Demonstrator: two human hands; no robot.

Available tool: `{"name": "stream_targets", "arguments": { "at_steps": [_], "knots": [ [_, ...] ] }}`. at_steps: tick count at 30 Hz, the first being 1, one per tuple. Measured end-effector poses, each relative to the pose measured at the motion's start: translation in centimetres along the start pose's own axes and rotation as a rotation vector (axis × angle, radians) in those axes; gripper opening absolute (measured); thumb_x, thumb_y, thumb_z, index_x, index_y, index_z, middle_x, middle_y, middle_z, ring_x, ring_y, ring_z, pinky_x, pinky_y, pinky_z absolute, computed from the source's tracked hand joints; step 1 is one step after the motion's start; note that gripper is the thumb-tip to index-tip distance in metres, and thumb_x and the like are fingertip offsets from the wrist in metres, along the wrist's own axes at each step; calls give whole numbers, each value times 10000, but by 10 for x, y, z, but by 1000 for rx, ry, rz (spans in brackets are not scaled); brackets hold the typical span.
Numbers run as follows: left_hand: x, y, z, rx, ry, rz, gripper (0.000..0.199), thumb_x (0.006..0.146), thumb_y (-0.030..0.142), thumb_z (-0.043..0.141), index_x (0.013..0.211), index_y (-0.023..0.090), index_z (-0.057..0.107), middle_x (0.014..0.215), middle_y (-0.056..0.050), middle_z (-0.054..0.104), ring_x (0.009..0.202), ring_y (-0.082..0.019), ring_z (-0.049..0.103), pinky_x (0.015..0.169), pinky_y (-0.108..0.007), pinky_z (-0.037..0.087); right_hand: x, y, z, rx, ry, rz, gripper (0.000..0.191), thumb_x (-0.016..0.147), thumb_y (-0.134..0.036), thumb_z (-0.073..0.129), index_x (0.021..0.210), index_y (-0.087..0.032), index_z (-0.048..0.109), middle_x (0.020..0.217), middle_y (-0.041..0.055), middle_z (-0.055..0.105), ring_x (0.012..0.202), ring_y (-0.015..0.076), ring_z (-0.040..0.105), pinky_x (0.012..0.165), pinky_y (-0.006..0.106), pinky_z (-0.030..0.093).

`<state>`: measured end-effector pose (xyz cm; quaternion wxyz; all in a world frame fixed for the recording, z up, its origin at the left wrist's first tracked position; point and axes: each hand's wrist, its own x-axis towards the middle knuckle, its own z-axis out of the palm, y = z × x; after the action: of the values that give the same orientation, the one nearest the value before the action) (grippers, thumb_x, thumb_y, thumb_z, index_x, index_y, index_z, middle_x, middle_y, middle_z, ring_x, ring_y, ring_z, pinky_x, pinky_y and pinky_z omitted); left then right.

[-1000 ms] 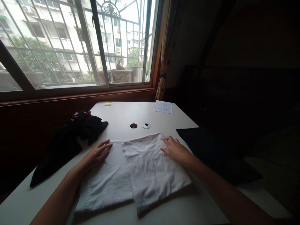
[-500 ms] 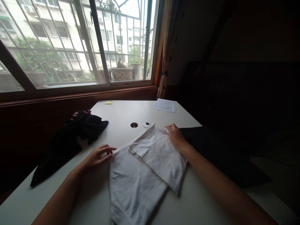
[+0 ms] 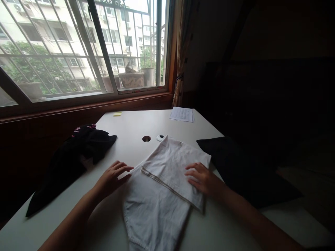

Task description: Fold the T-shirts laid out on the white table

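Note:
A white cloth garment lies on the white table, its upper part folded over so that a hemmed edge runs diagonally across it. At the garment's upper left edge is my left hand, fingers apart and holding nothing. My right hand is over the right side of the folded part, with its fingers spread and nothing held. Whether its fingertips press on the cloth cannot be told.
Black clothing with pink marks lies at the table's left edge. Dark cloth covers the right edge. Papers, a yellow note, a round hole and its cover are farther back on the table.
My right hand has left the garment's upper right edge and come nearer, over the folded part. Its fingers have opened. The whole view has shifted slightly.

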<state>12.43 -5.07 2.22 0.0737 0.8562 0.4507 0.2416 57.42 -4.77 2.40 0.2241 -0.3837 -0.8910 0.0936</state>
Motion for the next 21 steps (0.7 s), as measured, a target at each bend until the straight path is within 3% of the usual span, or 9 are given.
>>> {"name": "stream_targets", "arguments": {
  "at_steps": [3, 6, 11, 16, 21],
  "knots": [
    [12, 13, 7, 43, -75, -14, 324, 972, 351, 584, 1282, 290, 660, 1073, -76, 716, 987, -249, 633, 855, -370, 537, -31, -13, -15, 65, -38, -9, 148, 934, -225, 628, 1055, -261, 704, 1084, 64, 678, 1017, 225, 648, 980, 425, 529],
    [25, 20, 14, 30, -116, -42, 412, 940, 352, 620, 1347, 289, 605, 1031, -67, 704, 904, -231, 654, 787, -343, 545, -50, -24, -22, 124, -72, 0, 180, 897, -239, 686, 1071, -277, 711, 1063, 53, 684, 1013, 220, 663, 929, 366, 556],
    [48, 29, 24, -99, -67, -90, 375, 919, 371, 632, 1269, 238, 618, 979, -62, 714, 769, -187, 670, 732, -322, 555, -62, -36, -19, 150, -118, 12, 301, 848, -225, 738, 1140, -277, 692, 1121, 54, 669, 1036, 211, 657, 910, 318, 553],
    [57, 45, 31, -221, 8, -192, 210, 921, 385, 602, 1049, 231, 667, 879, -42, 716, 754, -182, 679, 686, -296, 554, -65, -49, -11, 81, -80, 15, 158, 871, -122, 627, 961, -243, 671, 992, 43, 663, 926, 188, 652, 823, 292, 548],
    [52, 46, 35, -336, 98, -323, 192, 902, 419, 637, 958, 241, 683, 883, -32, 725, 783, -183, 692, 707, -297, 570, -69, -56, -8, 24, -16, 19, 182, 874, -64, 548, 887, -232, 617, 915, 48, 650, 857, 195, 640, 774, 311, 544]
  ]
}}
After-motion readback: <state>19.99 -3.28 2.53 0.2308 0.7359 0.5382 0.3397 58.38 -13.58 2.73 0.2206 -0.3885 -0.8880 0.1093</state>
